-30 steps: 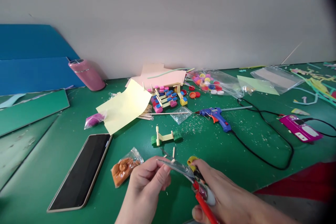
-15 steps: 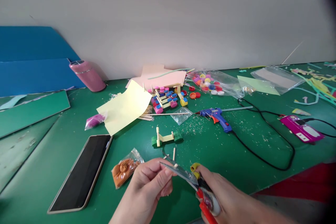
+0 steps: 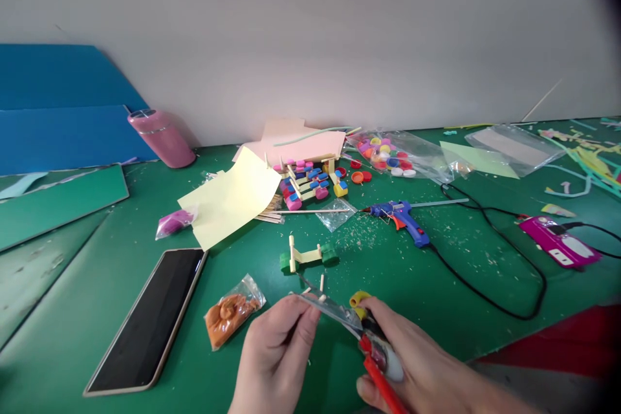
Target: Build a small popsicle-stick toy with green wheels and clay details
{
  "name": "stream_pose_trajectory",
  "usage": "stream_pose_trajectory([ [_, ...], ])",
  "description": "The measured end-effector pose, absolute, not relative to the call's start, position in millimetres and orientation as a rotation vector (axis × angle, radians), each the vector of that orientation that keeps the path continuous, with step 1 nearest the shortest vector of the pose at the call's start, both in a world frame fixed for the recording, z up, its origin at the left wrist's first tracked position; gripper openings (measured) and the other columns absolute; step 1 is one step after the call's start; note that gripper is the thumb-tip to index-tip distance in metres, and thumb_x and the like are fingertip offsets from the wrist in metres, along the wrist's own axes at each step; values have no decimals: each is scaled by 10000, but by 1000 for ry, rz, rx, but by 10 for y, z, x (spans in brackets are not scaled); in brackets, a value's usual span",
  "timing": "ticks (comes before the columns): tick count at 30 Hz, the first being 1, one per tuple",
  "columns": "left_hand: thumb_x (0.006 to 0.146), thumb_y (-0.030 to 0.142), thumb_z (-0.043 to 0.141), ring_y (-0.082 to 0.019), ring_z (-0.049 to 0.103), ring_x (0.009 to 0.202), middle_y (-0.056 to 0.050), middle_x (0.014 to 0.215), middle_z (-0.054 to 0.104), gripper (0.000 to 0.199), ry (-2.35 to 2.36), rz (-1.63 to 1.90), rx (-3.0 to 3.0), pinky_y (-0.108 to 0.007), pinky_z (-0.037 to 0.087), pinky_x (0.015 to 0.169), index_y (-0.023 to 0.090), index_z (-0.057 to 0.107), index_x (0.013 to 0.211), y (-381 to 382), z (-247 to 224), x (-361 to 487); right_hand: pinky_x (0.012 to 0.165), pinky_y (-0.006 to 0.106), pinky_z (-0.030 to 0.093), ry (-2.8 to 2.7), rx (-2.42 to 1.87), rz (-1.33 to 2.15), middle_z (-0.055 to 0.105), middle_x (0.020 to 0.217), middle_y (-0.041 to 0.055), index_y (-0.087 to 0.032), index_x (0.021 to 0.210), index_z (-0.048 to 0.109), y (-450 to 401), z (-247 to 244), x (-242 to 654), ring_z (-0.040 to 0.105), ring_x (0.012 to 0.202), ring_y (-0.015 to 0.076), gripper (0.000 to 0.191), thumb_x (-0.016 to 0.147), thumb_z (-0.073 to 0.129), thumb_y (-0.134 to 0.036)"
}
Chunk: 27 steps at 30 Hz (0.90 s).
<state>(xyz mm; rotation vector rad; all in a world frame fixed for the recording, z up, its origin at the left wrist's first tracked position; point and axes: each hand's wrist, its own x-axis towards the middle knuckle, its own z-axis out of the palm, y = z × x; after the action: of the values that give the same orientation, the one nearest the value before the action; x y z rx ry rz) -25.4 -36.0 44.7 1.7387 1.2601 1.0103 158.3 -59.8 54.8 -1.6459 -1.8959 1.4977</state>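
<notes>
My right hand is closed round scissors with red and yellow on the handles, their blades pointing left. Beside the blade tips, my left hand pinches with thumb and forefinger; a small pale stick end shows at the blades, but what the fingers hold is mostly hidden. Short pale stick pieces show just beyond the blades. Farther back stands a small pale stick model with green wheels. An orange clay packet lies left of my left hand.
A phone lies at the left. Behind are yellow paper, colourful wheeled pieces, bottle caps and a pink cup. A blue glue gun with a black cable and a magenta power strip are at the right.
My left hand has turned more upright and shifted slightly right, its fingertips still by the blades. The scissors have moved a little, and the pale piece at the blades looks farther from my fingertips.
</notes>
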Motion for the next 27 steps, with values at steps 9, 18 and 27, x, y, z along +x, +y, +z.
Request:
stream_pose_trajectory([
  [9, 804, 295, 544, -94, 347, 490, 38, 527, 413, 180, 1163, 945, 1297, -199, 280, 436, 160, 656, 763, -416, 395, -280, 774, 311, 415, -2034, -1631, 1419, 495, 935, 52, -176, 1035, 396, -563, 526, 1628, 494, 858, 206, 510, 610, 657, -284],
  [18, 791, 367, 559, -103, 337, 505, 31, 528, 406, 236, 1106, 904, 1171, -218, 268, 456, 154, 659, 789, -437, 323, -284, 771, 304, 418, -1964, -1644, 1427, 517, 930, 50, -173, 1075, 423, -587, 514, 1636, 495, 854, 208, 603, 552, 709, -260],
  [27, 815, 354, 538, -98, 312, 534, 28, 563, 388, 254, 991, 842, 1043, -226, 259, 481, 147, 629, 699, -371, 352, -292, 693, 260, 422, -1913, -1601, 1595, 558, 838, 18, -183, 1059, 435, -585, 574, 1657, 516, 764, 166, 472, 645, 652, -250],
])
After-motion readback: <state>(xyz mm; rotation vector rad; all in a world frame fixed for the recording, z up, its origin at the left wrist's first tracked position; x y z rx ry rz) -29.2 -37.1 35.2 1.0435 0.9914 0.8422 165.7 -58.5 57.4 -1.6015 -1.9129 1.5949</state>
